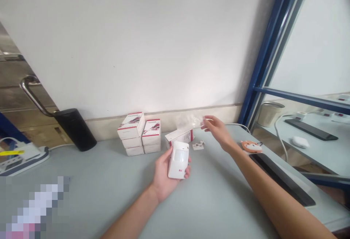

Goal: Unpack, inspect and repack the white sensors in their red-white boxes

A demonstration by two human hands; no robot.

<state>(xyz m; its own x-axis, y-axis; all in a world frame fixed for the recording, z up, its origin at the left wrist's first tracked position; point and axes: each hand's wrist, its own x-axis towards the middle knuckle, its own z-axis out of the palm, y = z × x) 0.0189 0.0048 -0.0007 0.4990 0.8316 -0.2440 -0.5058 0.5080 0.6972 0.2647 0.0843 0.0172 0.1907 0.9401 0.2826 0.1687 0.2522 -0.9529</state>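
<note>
My left hand is wrapped round a white motion sensor, its domed lens facing up towards me. Further back, my right hand pinches the edge of a clear plastic bag. The bag hangs just over a white and red box that lies on the table behind the sensor. A small white plastic bracket rests on the table below my right hand, apart from it.
Several white and red boxes stand stacked against the wall. A black cylinder and a power strip are at the left. On the right lie an orange animal-face item and a black flat device, beside a blue-framed glass pane.
</note>
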